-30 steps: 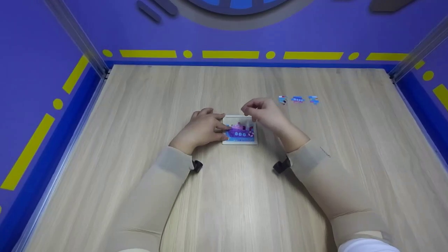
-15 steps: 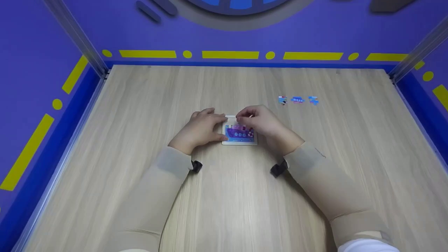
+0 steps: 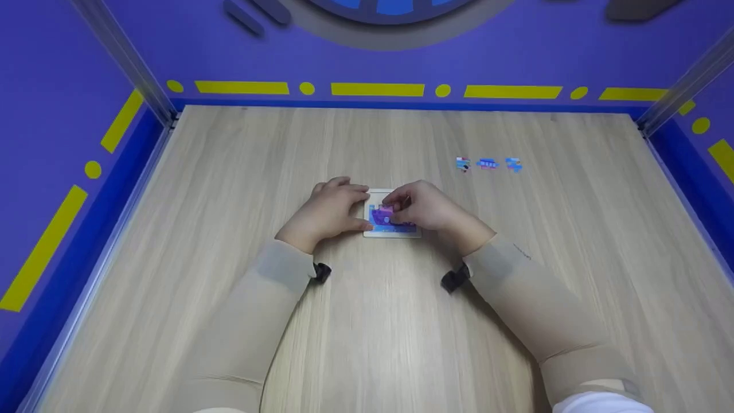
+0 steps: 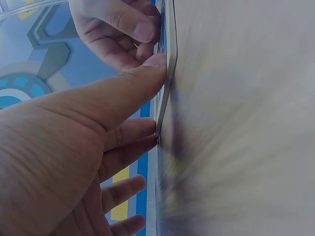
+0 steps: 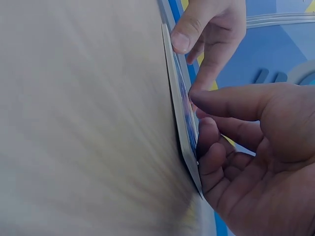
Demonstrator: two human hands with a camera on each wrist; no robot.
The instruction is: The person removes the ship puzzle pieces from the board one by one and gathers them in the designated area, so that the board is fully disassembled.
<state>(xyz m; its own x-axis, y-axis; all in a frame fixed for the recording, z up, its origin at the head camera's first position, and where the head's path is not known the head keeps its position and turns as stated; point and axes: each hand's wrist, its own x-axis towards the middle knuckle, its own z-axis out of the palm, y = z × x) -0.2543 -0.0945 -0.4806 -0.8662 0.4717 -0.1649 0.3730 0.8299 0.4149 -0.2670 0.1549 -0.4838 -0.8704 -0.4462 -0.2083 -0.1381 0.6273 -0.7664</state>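
A small jigsaw puzzle in a pale frame lies mid-table and shows part of a purple and pink ship on blue. My left hand steadies its left side: the thumb rests on the rim, and two fairly straight fingers touch the edge by a corner. Over the picture my right hand has its fingers bent and its thumb low against the puzzle surface. Its fingertips meet the pink part of the ship and cover much of the right half. Whether a puzzle piece sits between them is hidden.
Three loose puzzle pieces stand in a row behind the right hand: a left one, a middle one and a right one. Blue-purple panels with yellow marks enclose the wooden table at the back and sides.
My right hand has come down and left from the frame's upper right corner onto the ship picture. The left index finger has drawn back off the picture. The three loose pieces stay put.
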